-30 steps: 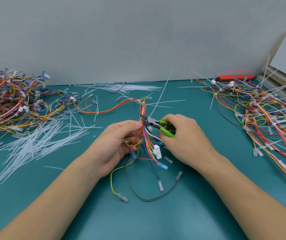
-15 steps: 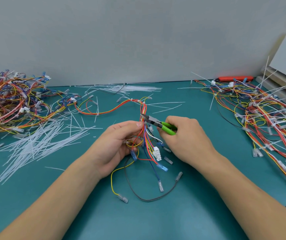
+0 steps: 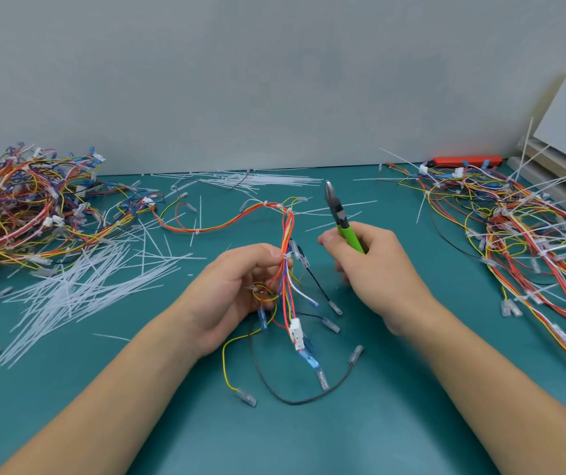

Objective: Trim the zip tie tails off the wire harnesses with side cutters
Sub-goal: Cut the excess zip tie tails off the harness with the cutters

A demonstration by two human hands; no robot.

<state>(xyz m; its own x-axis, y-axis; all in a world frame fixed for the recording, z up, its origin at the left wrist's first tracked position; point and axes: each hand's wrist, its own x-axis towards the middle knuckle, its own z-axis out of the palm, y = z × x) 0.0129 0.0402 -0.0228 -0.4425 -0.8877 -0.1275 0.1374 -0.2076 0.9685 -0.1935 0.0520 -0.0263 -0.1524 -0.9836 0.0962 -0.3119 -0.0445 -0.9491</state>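
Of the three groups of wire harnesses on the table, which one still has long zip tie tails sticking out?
The pile on the right: long white tails stick out of it. The left pile and the harness in the left hand show none.

Two hands, left point(image 3: 237, 289) and right point(image 3: 374, 269), over a teal tabletop point(image 3: 377, 423): one pair of green-handled side cutters point(image 3: 341, 217), one wire harness point(image 3: 286, 269) in hand, two heaps of harnesses, left point(image 3: 24, 207) and right point(image 3: 528, 241), one red tool point(image 3: 463, 161), cut zip tie tails point(image 3: 79, 289) too many to count.
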